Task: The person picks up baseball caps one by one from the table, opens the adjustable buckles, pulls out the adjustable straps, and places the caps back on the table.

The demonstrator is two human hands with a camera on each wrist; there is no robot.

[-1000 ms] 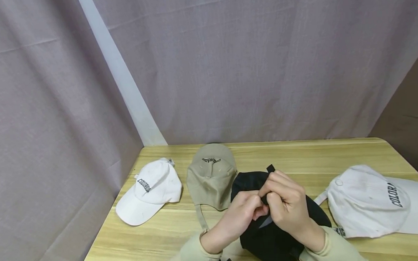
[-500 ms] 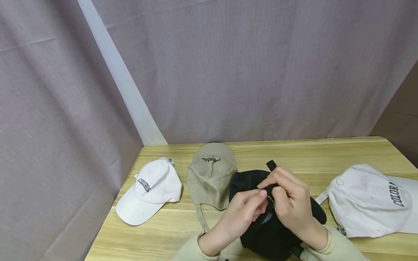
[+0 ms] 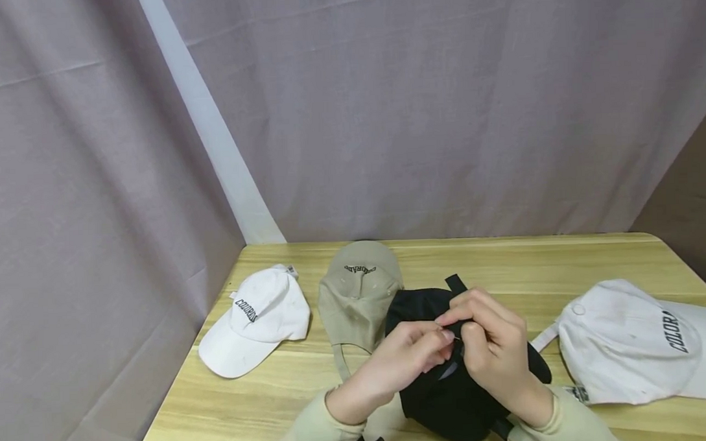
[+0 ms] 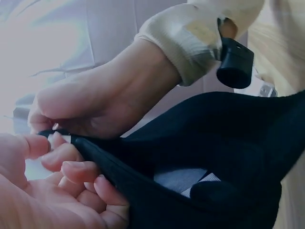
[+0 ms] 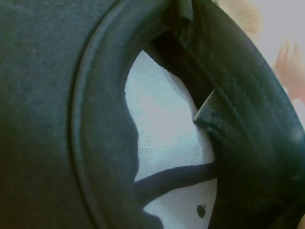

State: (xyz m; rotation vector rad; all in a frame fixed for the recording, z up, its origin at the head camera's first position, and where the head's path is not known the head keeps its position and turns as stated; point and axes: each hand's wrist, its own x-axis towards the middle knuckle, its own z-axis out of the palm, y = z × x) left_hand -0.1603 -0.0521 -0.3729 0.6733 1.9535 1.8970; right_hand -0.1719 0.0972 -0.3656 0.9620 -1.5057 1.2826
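Both hands hold a black cap (image 3: pixel 447 405) near the table's front, its opening facing up. A loose black strap end (image 3: pixel 456 284) sticks up beyond the fingers. My left hand (image 3: pixel 405 350) pinches the band's edge with thumb and fingertips. Opposite it, my right hand (image 3: pixel 496 345) grips the strap between thumb and curled fingers. Between the fingertips a small shiny piece shows, too small to make out. In the left wrist view, pale lining (image 4: pixel 178 177) lies inside the cap. The right wrist view shows the cap's dark band (image 5: pixel 102 119) close up; the right fingers are mostly hidden there.
A beige cap (image 3: pixel 358 298) lies just behind the black one, its strap hanging forward. One white cap (image 3: pixel 268 308) is at the left, another white cap (image 3: pixel 620 347) at the right. All are on a wooden table (image 3: pixel 220 420); a grey curtain (image 3: pixel 419 114) hangs behind.
The fingers have shifted slightly at the strap, and the right index finger looks straighter. A small shiny bit now shows between the fingertips. The other caps stay where they were.
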